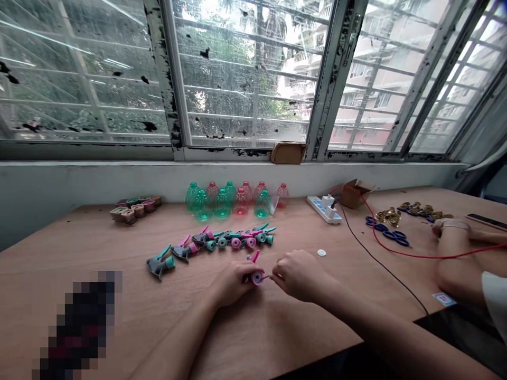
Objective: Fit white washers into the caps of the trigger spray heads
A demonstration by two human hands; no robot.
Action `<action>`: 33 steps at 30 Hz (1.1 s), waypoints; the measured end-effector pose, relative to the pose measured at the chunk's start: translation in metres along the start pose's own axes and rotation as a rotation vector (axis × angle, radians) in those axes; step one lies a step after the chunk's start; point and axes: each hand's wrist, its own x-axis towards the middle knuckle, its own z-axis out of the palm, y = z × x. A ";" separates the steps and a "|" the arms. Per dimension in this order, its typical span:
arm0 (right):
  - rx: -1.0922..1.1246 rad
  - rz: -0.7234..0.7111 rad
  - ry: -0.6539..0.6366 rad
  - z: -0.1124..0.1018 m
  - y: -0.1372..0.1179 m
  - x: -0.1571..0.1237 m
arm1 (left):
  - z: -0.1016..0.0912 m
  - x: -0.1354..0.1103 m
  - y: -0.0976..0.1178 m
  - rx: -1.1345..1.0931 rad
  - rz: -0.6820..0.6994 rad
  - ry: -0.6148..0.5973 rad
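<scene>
A pink spray head is held above the middle of the wooden table, between the two hands. The left hand is closed around it, with the fingers curled over its body. The right hand is held just beside it, its fingertips pressed together at the head's collar; whatever is pinched there is too small to be made out. Further spray heads are laid in a row just beyond the hands, and green and red plastic bottles are stood near the wall. A power strip is placed to the right, with a red cable leading from it. At far right, a second person's hand is seen near gold fittings and blue rings.
</scene>
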 end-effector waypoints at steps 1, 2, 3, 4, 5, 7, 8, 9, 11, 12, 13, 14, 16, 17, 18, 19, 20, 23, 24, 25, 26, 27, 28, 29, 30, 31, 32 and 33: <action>0.003 0.011 -0.014 -0.003 -0.002 0.000 | 0.000 0.000 0.000 0.019 0.008 -0.005; 0.012 0.033 -0.029 -0.005 -0.005 0.000 | 0.000 0.001 0.000 0.036 0.014 -0.006; 0.023 0.065 -0.043 -0.005 -0.008 0.000 | 0.001 0.001 0.000 0.050 0.018 -0.004; 0.033 0.103 -0.054 -0.005 -0.010 -0.001 | 0.001 0.001 0.000 0.063 0.020 -0.001; 0.043 0.141 -0.058 -0.003 -0.013 -0.002 | 0.002 0.001 -0.001 0.073 0.019 0.004; 0.068 0.202 -0.053 0.006 -0.017 -0.004 | 0.002 0.000 -0.002 0.090 0.013 0.009; 0.087 0.223 -0.045 0.011 -0.019 -0.006 | 0.002 0.000 -0.003 0.094 0.009 0.011; 0.112 0.234 -0.032 0.017 -0.019 -0.008 | 0.002 -0.001 -0.003 0.093 0.004 0.015; 0.168 0.229 0.001 0.030 -0.018 -0.011 | 0.002 -0.002 -0.004 0.078 -0.010 0.023; 0.191 0.217 0.019 0.035 -0.016 -0.012 | 0.002 -0.002 -0.004 0.064 -0.021 0.024; 0.207 0.203 0.037 0.039 -0.014 -0.013 | 0.001 -0.003 -0.003 0.046 -0.032 0.022; 0.216 0.189 0.050 0.042 -0.012 -0.014 | 0.001 -0.003 -0.003 0.025 -0.045 0.015; 0.211 0.168 0.068 0.044 -0.007 -0.015 | 0.002 -0.002 -0.001 -0.020 -0.073 -0.002; 0.201 0.157 0.074 0.042 -0.006 -0.015 | 0.002 -0.001 0.000 -0.042 -0.088 -0.010; 0.188 0.144 0.077 0.039 -0.004 -0.015 | 0.003 0.000 0.000 -0.059 -0.101 -0.016; 0.172 0.132 0.078 0.036 -0.003 -0.014 | 0.003 0.000 0.001 -0.072 -0.113 -0.019; 0.155 0.120 0.076 0.032 -0.003 -0.014 | 0.003 0.001 0.001 -0.081 -0.122 -0.022; 0.115 0.091 0.067 0.024 -0.002 -0.011 | 0.002 0.001 0.001 -0.101 -0.134 -0.024; 0.110 0.082 0.069 0.024 -0.002 -0.010 | 0.002 0.001 0.001 -0.106 -0.135 -0.018; 0.111 0.074 0.078 0.025 -0.002 -0.010 | 0.002 0.001 0.000 -0.110 -0.134 -0.009; 0.115 0.069 0.096 0.027 -0.002 -0.010 | 0.002 0.000 0.000 -0.114 -0.131 0.000; 0.123 0.067 0.118 0.031 -0.002 -0.011 | 0.002 0.000 -0.001 -0.117 -0.129 0.007; 0.132 0.068 0.145 0.036 -0.001 -0.011 | 0.002 0.000 -0.001 -0.121 -0.126 0.011; 0.142 0.072 0.172 0.041 -0.001 -0.012 | 0.002 0.000 -0.001 -0.124 -0.125 0.012; 0.153 0.076 0.201 0.046 -0.001 -0.013 | 0.003 0.000 -0.002 -0.126 -0.125 0.012; 0.162 0.079 0.228 0.051 -0.001 -0.014 | 0.003 0.000 -0.002 -0.127 -0.124 0.012; 0.170 0.082 0.253 0.056 0.000 -0.015 | 0.003 0.000 -0.002 -0.126 -0.124 0.013; 0.178 0.082 0.276 0.060 0.000 -0.016 | 0.003 0.000 -0.002 -0.124 -0.121 0.014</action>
